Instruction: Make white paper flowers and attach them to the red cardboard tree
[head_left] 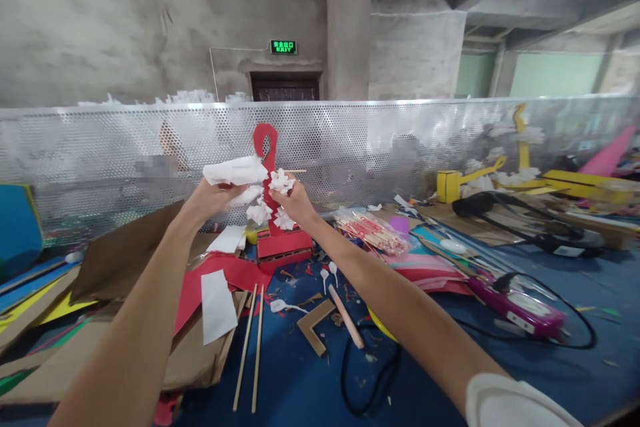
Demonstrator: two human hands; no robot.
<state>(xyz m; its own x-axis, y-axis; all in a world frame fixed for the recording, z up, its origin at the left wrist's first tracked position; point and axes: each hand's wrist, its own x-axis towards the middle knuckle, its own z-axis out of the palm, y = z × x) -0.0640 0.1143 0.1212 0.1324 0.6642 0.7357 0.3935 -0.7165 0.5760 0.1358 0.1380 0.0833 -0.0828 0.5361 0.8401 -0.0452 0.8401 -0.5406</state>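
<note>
Both my arms reach forward over a blue table (310,380). My left hand (213,195) is closed on a crumpled piece of white tissue paper (235,171). My right hand (294,200) pinches a thin wooden stick (296,171) with a small white paper flower (281,181) on it. Right behind my hands stands a red cardboard model (273,213) with a looped top on a red box base. Several white paper flowers (260,212) are attached along its stem.
A perforated metal screen (380,140) runs across the table's far side. Cardboard sheets (125,260), white paper strips (217,303), wooden sticks (247,347), a bag of sticks (373,230), a purple glue gun (515,307) with black cable, and yellow cardboard models (500,180) lie around.
</note>
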